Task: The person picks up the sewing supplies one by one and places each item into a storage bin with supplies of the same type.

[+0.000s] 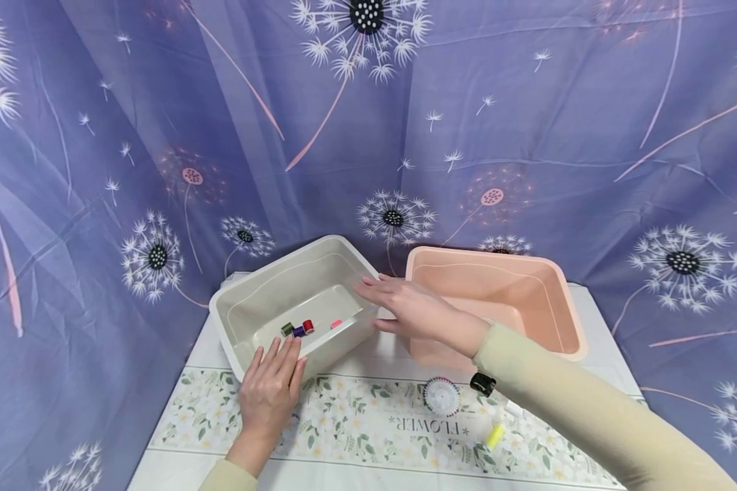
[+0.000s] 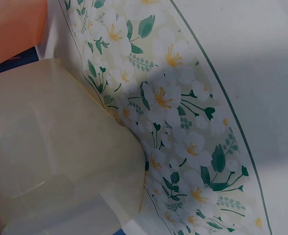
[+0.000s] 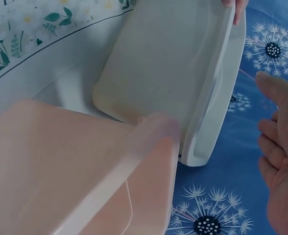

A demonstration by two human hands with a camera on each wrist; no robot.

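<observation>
My left hand rests on the near rim of the light grey bin, with its fingers extended over the edge. Above that bin's right edge hovers my right hand, fingers loosely extended and nothing in them; the right wrist view shows this hand apart from both bins. Inside the grey bin lie a green thread spool, a purple spool, a red spool and a small pink piece, whose kind I cannot tell.
A peach bin stands to the right, partly behind my right arm. In front of it lie a wheel of pearl-headed pins and a yellow spool-like piece on the flowered tablecloth. A dandelion-patterned curtain hangs behind.
</observation>
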